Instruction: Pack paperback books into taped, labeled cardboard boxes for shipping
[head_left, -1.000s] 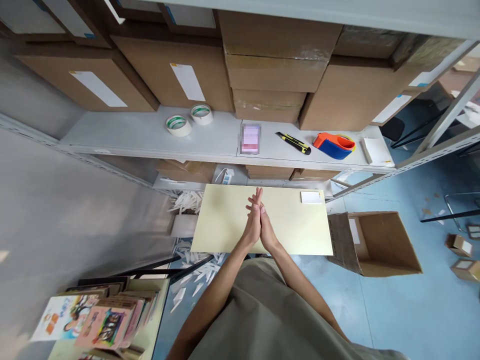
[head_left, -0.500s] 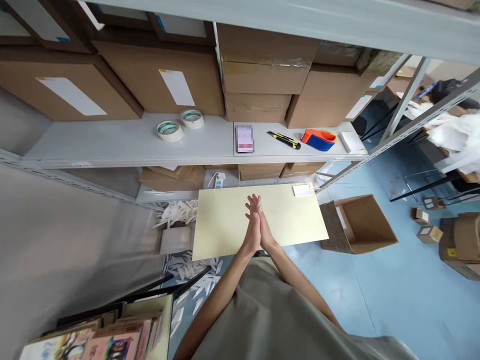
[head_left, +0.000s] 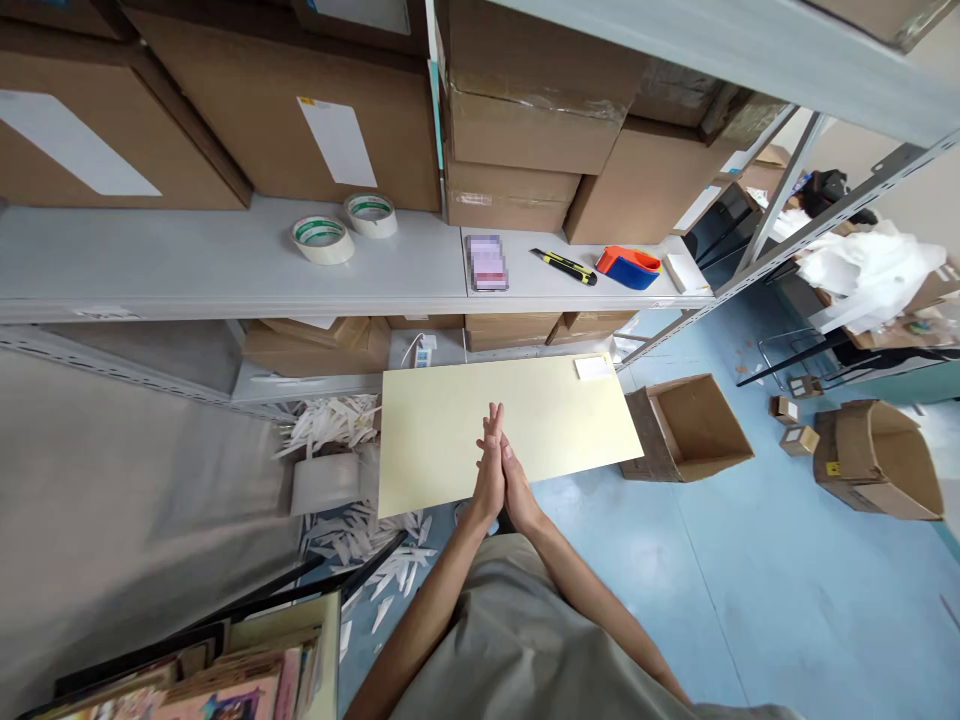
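Observation:
My left hand (head_left: 490, 475) and my right hand (head_left: 519, 492) are pressed palm to palm, fingers stretched out, with nothing visible between them. Both are over the front part of a pale yellow board (head_left: 435, 430). At the board's far right corner lies a small white card or pad (head_left: 593, 368). On the grey shelf beyond are a phone (head_left: 487, 262) with a blurred screen, a yellow and black utility knife (head_left: 564, 266), an orange and blue tape dispenser (head_left: 628, 267) and two tape rolls, one (head_left: 322, 240) left of the other (head_left: 371, 215).
Cardboard boxes (head_left: 517, 130) fill the back of the shelf. An open carton (head_left: 701, 430) stands on the blue floor to the right, another (head_left: 877, 460) farther off. Paper strips (head_left: 360, 540) litter the floor at left, near a stack of books (head_left: 225, 690).
The camera view has shifted, so shelf and board appear slightly further left. My hands stay palm to palm, now a little lower in view and nearer the board's front edge.

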